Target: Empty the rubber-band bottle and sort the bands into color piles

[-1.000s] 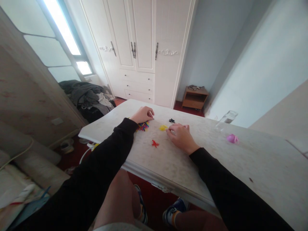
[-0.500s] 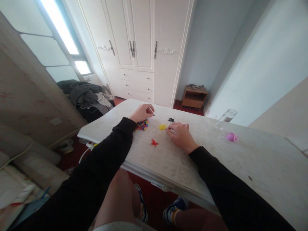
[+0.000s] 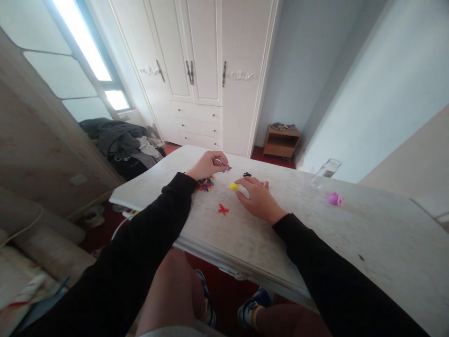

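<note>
a white wardrobe (image 3: 199, 61) fills the back of the room, with a bright window (image 3: 84, 40) and a heap of dark clothes (image 3: 121, 140) to the left and a small brown nightstand (image 3: 280, 142) to the right. in front of it stands a pale, mottled counter (image 3: 280, 229), and a person in black sleeves sits at it, both arms reaching over the top.

the left hand (image 3: 211, 164) pinches a small black loop (image 3: 230, 168) between thumb and fingertips, just above the counter. a pile of mixed coloured pieces (image 3: 205, 184) lies beside that wrist, partly covered by it.

the right hand (image 3: 258, 196) is curved low over the counter, thumb and forefinger parted, their tips at a yellow cluster (image 3: 234, 186); whether it grips anything cannot be told. a black cluster (image 3: 247, 174) lies just beyond its knuckles, and a red cluster (image 3: 223, 209) sits nearer the person, between the two forearms. well off to the right are a clear glass container (image 3: 326, 173) and a pinkish-purple object (image 3: 335, 199).
</note>
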### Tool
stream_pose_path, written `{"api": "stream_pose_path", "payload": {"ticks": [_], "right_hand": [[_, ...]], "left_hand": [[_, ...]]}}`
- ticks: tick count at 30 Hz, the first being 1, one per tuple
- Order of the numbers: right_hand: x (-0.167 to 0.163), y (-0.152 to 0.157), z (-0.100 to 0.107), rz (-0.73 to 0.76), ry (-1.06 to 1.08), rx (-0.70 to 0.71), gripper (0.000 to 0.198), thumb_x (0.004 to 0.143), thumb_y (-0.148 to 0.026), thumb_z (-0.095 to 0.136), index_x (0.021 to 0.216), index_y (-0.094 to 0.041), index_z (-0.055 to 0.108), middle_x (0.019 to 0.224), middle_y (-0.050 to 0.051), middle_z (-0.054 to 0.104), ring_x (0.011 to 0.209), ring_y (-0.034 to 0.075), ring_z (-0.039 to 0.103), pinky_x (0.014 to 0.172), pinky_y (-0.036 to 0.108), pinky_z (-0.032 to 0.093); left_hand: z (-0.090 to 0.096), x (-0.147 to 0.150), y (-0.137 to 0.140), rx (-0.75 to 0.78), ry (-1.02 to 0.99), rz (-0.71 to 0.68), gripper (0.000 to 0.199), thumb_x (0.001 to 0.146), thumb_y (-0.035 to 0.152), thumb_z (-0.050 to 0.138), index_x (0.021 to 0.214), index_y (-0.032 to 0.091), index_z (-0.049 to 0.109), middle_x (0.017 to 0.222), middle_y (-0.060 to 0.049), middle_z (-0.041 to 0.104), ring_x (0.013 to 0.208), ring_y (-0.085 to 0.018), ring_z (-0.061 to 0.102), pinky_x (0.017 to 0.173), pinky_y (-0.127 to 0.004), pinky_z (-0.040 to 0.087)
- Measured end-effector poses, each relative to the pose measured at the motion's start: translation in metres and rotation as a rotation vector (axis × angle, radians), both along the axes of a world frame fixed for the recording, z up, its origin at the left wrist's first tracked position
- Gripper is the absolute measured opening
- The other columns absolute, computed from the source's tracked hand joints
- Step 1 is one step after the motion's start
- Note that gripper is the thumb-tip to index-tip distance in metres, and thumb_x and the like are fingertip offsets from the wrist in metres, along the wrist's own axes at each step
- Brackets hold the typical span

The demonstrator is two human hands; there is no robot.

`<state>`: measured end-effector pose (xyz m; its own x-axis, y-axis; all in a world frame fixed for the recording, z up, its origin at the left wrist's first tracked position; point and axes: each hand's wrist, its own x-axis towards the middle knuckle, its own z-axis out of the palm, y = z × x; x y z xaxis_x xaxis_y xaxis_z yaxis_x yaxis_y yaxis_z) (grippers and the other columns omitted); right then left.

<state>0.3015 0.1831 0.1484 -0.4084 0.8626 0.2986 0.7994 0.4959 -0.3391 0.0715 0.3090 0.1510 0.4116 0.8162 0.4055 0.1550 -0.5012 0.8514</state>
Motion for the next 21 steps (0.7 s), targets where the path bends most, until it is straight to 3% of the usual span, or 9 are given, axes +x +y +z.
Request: {"api": "stream_pose_path", "payload": {"ticks": [8,21], "right_hand": [[0.0,-0.002,-0.001,0.058,-0.067,0.012,0.05,0.103,-0.028,0.052,0.152,-0.024,0.059,0.161,0.014,0.058,0.143,0.034,0.053,0.113,0.065,0.038],[-0.002,-0.005,0.002,0.083,-0.118,-0.003,0.051,0.103,-0.028,0.054,0.154,-0.022,0.057,0.163,0.013,0.056,0.145,0.035,0.053,0.112,0.066,0.041]], "left_hand": [[0.004,0.007,-0.011,-0.091,-0.027,-0.133,0.032,0.065,0.024,0.096,0.083,0.013,0.072,0.086,-0.007,0.081,0.078,-0.019,0.081,0.076,-0.028,0.066],[0.005,0.01,-0.014,-0.131,-0.018,-0.173,0.034,0.065,0.026,0.097,0.084,0.012,0.073,0.087,-0.008,0.081,0.079,-0.019,0.081,0.078,-0.028,0.066]]}}
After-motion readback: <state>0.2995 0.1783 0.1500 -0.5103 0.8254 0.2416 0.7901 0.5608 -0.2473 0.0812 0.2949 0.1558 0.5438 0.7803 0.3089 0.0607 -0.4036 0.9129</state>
